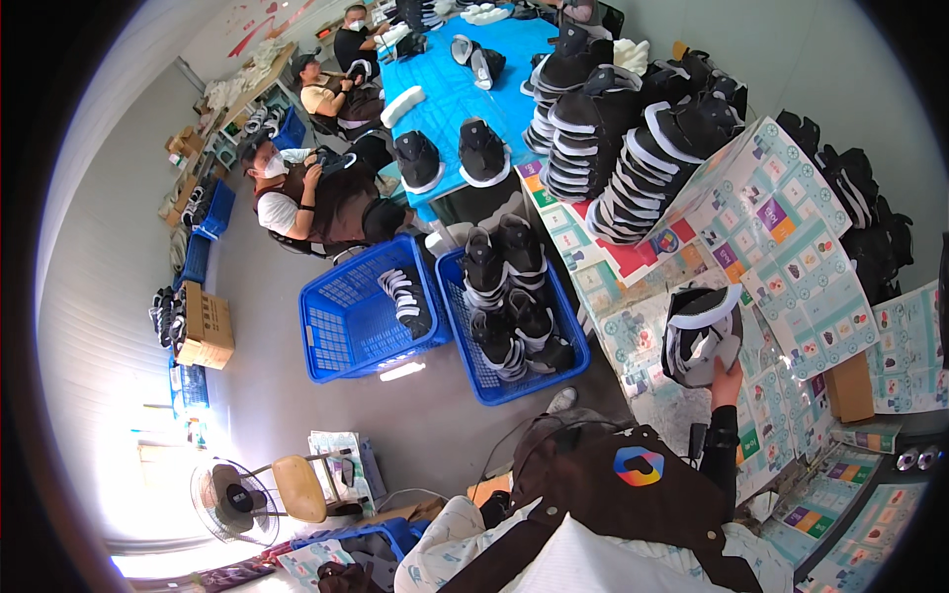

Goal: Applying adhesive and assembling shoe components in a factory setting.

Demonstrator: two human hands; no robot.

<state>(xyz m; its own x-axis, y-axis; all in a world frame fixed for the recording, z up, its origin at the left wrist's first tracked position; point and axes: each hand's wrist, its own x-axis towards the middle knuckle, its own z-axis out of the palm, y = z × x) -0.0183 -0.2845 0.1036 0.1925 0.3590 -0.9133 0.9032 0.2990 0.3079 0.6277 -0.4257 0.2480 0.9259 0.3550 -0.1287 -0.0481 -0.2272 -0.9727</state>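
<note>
My right hand is closed on the lower edge of a black cap-like piece with a thick white band and a grey inner side. It is tilted so that its hollow inside shows, above the table, which is covered in printed sheets. Just beyond it, tall nested stacks of similar black cap-like pieces with pale rims lean on the table. A dark sleeve and a band cover my right wrist. My left hand is not visible.
Two blue plastic baskets stand on the floor, the right one holding several stacked pieces. Co-workers sit along a blue-covered table. A fan and a wooden chair are at lower left, with a cable nearby.
</note>
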